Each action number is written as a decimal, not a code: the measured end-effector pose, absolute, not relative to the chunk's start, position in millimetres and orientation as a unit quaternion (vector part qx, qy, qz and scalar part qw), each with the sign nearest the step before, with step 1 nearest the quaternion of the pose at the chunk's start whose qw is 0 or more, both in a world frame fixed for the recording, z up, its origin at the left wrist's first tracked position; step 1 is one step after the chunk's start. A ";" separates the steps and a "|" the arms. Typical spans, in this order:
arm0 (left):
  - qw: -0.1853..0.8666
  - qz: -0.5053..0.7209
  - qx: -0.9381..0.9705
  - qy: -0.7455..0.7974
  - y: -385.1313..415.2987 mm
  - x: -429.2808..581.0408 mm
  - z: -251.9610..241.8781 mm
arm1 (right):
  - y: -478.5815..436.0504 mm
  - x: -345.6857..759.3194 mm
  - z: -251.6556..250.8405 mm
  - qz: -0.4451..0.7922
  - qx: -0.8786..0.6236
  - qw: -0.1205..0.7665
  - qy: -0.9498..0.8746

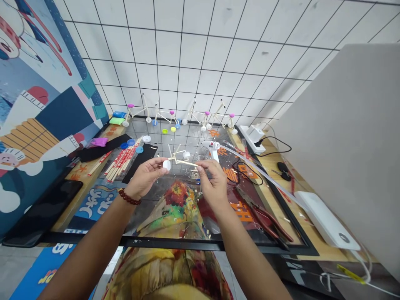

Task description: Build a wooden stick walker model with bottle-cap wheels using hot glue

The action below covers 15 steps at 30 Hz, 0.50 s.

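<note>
Above the table I hold a small frame of wooden sticks (175,159) with white bottle caps on it. My left hand (145,177) is closed on its left side, pinching near one white cap (166,165). With thumb and fingers, my right hand (214,181) grips the end of a stick that reaches out to the right. Another white cap (186,154) sits on the frame's far side. Just beyond my right hand stands a white hot glue gun (213,148). To the left lie wooden chopsticks (120,164) with red print and a blue cap (139,149).
Several stick-and-cap structures (171,114) stand along the tiled wall. Red-handled pliers (265,218) and black cable (246,175) lie at right, near a power strip (252,139). A black phone (46,208) lies at the left edge, and a white box (328,221) at far right.
</note>
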<state>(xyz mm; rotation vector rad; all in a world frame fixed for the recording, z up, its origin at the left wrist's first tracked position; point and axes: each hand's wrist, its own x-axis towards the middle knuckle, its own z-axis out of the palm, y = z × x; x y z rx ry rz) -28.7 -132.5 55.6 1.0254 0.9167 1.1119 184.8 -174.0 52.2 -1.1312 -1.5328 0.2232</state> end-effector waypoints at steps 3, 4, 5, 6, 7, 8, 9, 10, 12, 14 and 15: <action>0.666 0.484 0.425 0.378 -133.9 -27.4 57.5 | -173.6 184.4 49.2 0.056 -0.490 0.553 -0.672; 0.671 0.482 0.423 0.371 -134.5 -27.1 57.3 | -173.4 184.2 48.1 0.042 -0.492 0.545 -0.678; 0.677 0.481 0.422 0.365 -135.0 -27.0 56.7 | -173.1 184.0 47.1 0.029 -0.493 0.537 -0.684; 0.682 0.479 0.420 0.358 -135.3 -27.0 55.9 | -173.0 183.8 46.2 0.016 -0.495 0.528 -0.690; 0.687 0.477 0.420 0.353 -135.5 -27.2 55.0 | -172.9 183.6 45.5 0.005 -0.497 0.520 -0.695; 0.692 0.474 0.419 0.347 -135.5 -27.6 54.1 | -173.0 183.3 45.0 -0.005 -0.499 0.512 -0.699; 0.697 0.472 0.418 0.341 -135.4 -28.0 53.3 | -173.3 183.0 44.8 -0.013 -0.502 0.504 -0.702; 0.701 0.470 0.418 0.335 -135.2 -28.4 52.7 | -173.6 182.6 44.8 -0.018 -0.504 0.498 -0.706; 0.704 0.470 0.419 0.327 -134.9 -28.9 52.2 | -174.4 181.8 45.1 -0.024 -0.505 0.487 -0.712; 0.700 0.474 0.422 0.327 -134.9 -28.8 52.4 | -175.1 181.1 45.6 -0.031 -0.503 0.478 -0.719; 0.697 0.476 0.425 0.328 -135.0 -28.6 52.8 | -175.5 180.7 45.8 -0.037 -0.500 0.476 -0.722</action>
